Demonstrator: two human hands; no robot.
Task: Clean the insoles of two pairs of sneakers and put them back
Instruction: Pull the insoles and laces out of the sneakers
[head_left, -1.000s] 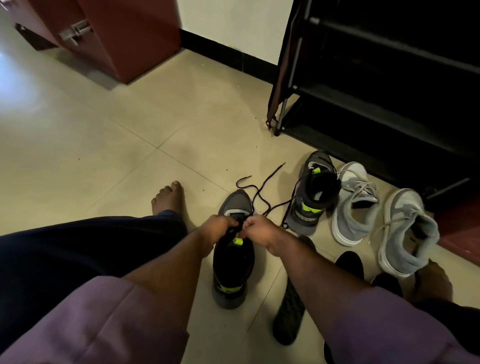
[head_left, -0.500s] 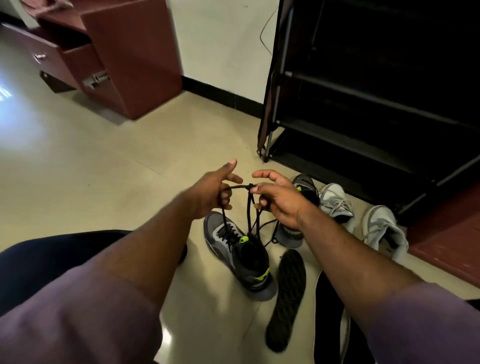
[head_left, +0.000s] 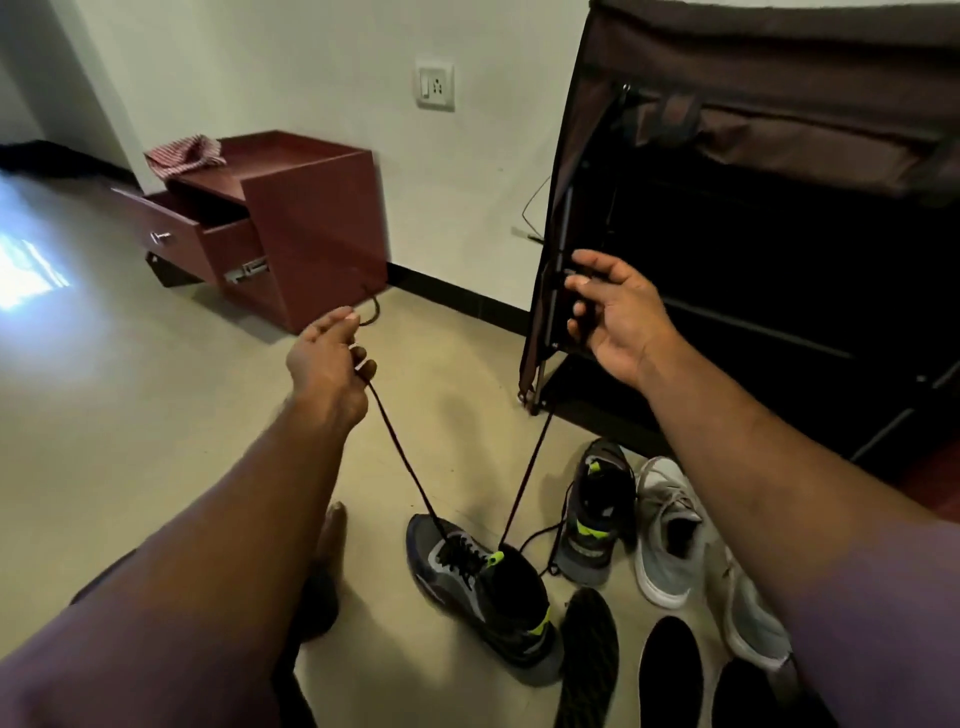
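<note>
A dark grey sneaker with neon-green tabs (head_left: 483, 587) lies on the floor with its black lace (head_left: 400, 457) pulled up taut in two strands. My left hand (head_left: 327, 358) pinches one strand high above the shoe. My right hand (head_left: 608, 312) holds the other strand, further right and higher. Its twin sneaker (head_left: 595, 514) stands behind it, unlaced. Two light grey sneakers (head_left: 670, 530) lie to the right, the nearer one partly hidden by my right arm. Several dark insoles (head_left: 589, 654) lie on the floor at the bottom.
A black fabric shoe rack (head_left: 753, 260) stands open at the right. A red-brown cabinet (head_left: 306, 218) with an open drawer and a checked cloth (head_left: 184, 156) on top stands at the left wall. My bare foot (head_left: 332, 525) rests left of the sneaker.
Both hands have risen and spread apart, drawing the lace strands long and taut from the dark sneaker. The view has tilted up toward the wall.
</note>
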